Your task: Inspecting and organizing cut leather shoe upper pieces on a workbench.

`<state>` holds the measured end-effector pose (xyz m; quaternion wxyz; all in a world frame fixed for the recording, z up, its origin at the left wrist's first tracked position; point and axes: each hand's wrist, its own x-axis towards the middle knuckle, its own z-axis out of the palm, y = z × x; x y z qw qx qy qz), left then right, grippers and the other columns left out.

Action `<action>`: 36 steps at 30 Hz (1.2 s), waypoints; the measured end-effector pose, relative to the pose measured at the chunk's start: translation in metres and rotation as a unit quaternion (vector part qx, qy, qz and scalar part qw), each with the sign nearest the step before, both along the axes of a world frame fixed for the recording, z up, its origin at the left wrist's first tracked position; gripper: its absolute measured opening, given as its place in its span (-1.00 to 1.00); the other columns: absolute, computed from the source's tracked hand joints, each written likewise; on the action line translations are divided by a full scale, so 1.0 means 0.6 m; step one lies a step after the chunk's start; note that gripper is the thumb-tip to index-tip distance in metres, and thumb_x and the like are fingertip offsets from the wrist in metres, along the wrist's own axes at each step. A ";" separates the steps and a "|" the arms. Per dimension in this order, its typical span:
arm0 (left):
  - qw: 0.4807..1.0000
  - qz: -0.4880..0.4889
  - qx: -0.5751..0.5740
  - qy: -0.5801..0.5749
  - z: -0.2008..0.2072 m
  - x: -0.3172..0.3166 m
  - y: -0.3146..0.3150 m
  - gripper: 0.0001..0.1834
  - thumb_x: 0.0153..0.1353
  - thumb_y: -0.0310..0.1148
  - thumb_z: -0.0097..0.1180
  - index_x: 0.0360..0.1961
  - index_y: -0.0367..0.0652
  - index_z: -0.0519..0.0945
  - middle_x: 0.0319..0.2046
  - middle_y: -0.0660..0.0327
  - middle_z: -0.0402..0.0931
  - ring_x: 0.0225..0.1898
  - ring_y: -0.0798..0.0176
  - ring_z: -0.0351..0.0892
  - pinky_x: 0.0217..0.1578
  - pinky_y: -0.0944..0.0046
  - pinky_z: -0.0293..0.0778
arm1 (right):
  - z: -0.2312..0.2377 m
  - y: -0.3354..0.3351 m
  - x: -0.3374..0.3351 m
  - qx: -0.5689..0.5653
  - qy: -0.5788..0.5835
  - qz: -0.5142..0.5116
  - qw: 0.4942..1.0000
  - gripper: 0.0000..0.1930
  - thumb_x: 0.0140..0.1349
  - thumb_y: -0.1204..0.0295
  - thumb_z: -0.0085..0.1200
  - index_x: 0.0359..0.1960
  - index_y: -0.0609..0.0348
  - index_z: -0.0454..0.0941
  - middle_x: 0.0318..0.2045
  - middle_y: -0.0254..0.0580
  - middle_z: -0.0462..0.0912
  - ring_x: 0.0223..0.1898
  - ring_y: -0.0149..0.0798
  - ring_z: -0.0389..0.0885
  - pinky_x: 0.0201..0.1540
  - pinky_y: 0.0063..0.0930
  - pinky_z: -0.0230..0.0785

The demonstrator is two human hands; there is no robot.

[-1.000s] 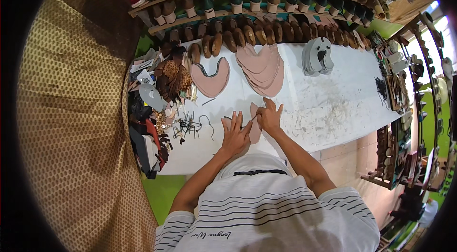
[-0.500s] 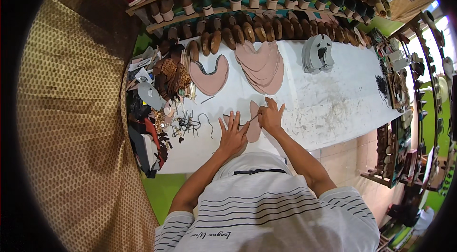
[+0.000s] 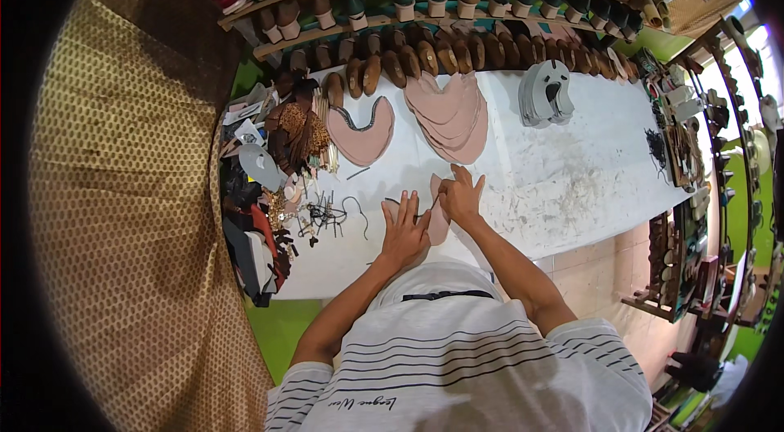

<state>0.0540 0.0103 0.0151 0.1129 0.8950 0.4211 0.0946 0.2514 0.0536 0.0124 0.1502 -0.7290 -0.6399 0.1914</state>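
A pale pink, curved leather piece (image 3: 439, 229) lies on the white table in front of me, partly covered by both hands. My left hand (image 3: 403, 234) rests flat on its left part with the fingers spread. Beside it, my right hand (image 3: 461, 202) pinches thumb and forefinger together at the piece's inner edge, the other fingers raised. A thin dark cord runs between the two hands, mostly hidden by the fingers; its pinched end is too small to see clearly. Beyond the hands lie a stack of pink leather pieces (image 3: 465, 142) and one pink piece edged with dark cord (image 3: 361, 146).
Loose dark cords (image 3: 327, 216) are scattered left of my hands. A heap of leather scraps and bits (image 3: 298, 130) fills the table's left end. Grey cut pieces (image 3: 535, 105) are stacked at the back right. Rows of wooden shoe lasts (image 3: 425, 56) line the far edge.
My right hand has shifted slightly left, closer to the left hand, so less of the cord between them shows. The left hand stays nearly in place.
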 end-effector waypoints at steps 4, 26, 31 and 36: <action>0.999 0.016 0.004 -0.030 0.008 0.011 0.010 -0.38 0.24 -0.19 0.10 0.36 0.01 0.52 0.55 -0.26 -0.08 0.60 -0.33 -0.22 0.33 -0.75 -0.38 | -0.001 0.001 0.000 0.003 -0.012 0.011 1.000 -0.89 0.15 0.39 0.23 -0.33 -0.04 0.80 0.40 -0.01 0.37 0.49 0.05 0.19 0.37 0.72 -0.27; 0.999 0.005 -0.044 -0.018 0.001 0.011 0.009 -0.39 0.30 -0.21 0.03 0.40 0.06 0.48 0.56 -0.30 -0.14 0.60 -0.36 -0.31 0.31 -0.76 -0.39 | -0.007 0.018 -0.013 0.034 -0.010 0.059 0.998 -0.90 0.12 0.41 0.24 -0.35 -0.01 0.78 0.40 0.01 0.36 0.49 0.01 0.20 0.36 0.70 -0.24; 0.999 0.004 -0.037 -0.016 0.004 0.014 0.011 -0.40 0.30 -0.21 0.03 0.40 0.05 0.48 0.56 -0.30 -0.13 0.60 -0.37 -0.30 0.30 -0.76 -0.36 | -0.005 0.022 -0.009 0.030 -0.012 0.075 0.997 -0.91 0.12 0.42 0.23 -0.37 -0.02 0.78 0.41 0.01 0.36 0.48 0.02 0.21 0.36 0.71 -0.24; 0.998 0.018 -0.041 -0.045 0.006 0.020 0.017 -0.34 0.29 -0.24 0.02 0.46 0.07 0.40 0.54 -0.33 -0.12 0.59 -0.40 -0.31 0.30 -0.77 -0.35 | 0.002 0.022 -0.007 0.032 -0.019 0.088 0.995 -0.91 0.12 0.42 0.23 -0.39 -0.02 0.77 0.41 0.01 0.36 0.49 0.02 0.21 0.37 0.71 -0.24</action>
